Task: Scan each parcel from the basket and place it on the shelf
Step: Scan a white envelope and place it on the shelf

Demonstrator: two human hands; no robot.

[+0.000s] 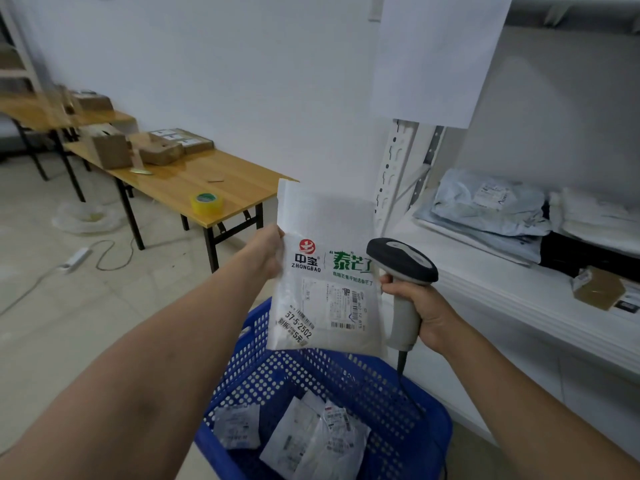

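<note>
Although the fingers of the left hand (268, 252) were hidden behind it, the hand pinched the left edge of the white parcel (325, 271) and held it upright above the blue basket (311, 382). At the parcel's 3 o'clock, the right hand (420, 311) gripped the barcode scanner (403, 271) with fingers curled round its handle. Whether the scanner's head touched the parcel could not be told. The label's fine print was blurred. The basket, cut off at 6 o'clock, held three white packets (311, 441). On the shelf (485, 271), at 3 o'clock, lay pale-blue bags (485, 209) and a brown box (597, 289).
</note>
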